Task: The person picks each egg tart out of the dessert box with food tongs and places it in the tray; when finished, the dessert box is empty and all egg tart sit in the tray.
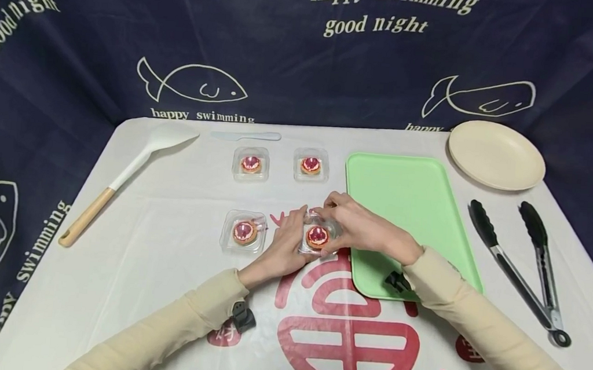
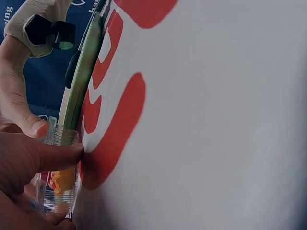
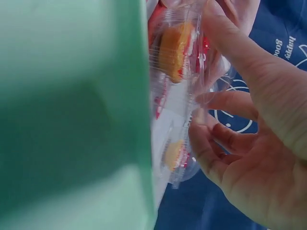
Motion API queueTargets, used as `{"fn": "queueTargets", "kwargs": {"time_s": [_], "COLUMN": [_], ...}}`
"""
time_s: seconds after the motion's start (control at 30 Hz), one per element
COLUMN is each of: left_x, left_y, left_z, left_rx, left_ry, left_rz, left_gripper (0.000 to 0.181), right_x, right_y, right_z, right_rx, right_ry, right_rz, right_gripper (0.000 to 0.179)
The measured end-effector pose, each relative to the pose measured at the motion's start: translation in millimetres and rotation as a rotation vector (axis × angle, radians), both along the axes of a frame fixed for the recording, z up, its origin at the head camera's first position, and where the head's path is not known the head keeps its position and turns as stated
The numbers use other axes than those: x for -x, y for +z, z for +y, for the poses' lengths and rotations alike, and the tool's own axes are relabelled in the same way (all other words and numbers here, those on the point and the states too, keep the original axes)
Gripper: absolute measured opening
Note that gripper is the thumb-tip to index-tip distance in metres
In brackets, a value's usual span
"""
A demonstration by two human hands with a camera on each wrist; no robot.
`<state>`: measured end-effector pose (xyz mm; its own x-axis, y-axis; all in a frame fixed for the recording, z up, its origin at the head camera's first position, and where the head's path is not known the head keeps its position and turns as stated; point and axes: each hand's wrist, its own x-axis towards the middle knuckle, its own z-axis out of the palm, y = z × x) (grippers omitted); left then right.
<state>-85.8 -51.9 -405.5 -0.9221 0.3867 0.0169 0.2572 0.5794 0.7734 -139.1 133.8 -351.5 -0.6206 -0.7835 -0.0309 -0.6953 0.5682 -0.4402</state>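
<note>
A small tart with a dark red topping (image 1: 317, 236) sits in a clear plastic box (image 2: 60, 139) on the table, just left of the green tray. My left hand (image 1: 282, 246) grips the box's left side, its thumb on the near wall in the left wrist view. From the right, my right hand (image 1: 360, 222) holds the box's edge between thumb and fingers. In the right wrist view, its thumb and fingertips (image 3: 200, 129) are at the clear lid's rim. Whether the lid is raised is hard to tell.
Similar boxed tarts stand to the left (image 1: 244, 232), back left (image 1: 251, 164) and back (image 1: 311, 165). A green tray (image 1: 405, 199) lies right, with tongs (image 1: 519, 272) and a cream plate (image 1: 497, 155) beyond. A white turner (image 1: 131, 169) and pale knife (image 1: 248, 136) lie left.
</note>
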Motion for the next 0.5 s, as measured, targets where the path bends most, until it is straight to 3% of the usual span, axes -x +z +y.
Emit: {"fn": "queueTargets", "kwargs": {"time_s": [0.3, 0.5], "left_x": [3.0, 3.1], "left_y": [0.7, 14.5], "left_z": [0.3, -6.9], "left_rx": [0.023, 0.01], "left_ry": [-0.019, -0.098], "left_rz": [0.03, 0.015], "left_gripper": [0.098, 0.103], "right_x": [0.3, -4.3], "right_y": [0.4, -3.4], "right_z": [4, 8], "right_rx": [0.049, 0.112], "right_ry": [-0.028, -0.058], "right_rz": [-0.065, -0.065], "right_gripper": [0.073, 0.071]}}
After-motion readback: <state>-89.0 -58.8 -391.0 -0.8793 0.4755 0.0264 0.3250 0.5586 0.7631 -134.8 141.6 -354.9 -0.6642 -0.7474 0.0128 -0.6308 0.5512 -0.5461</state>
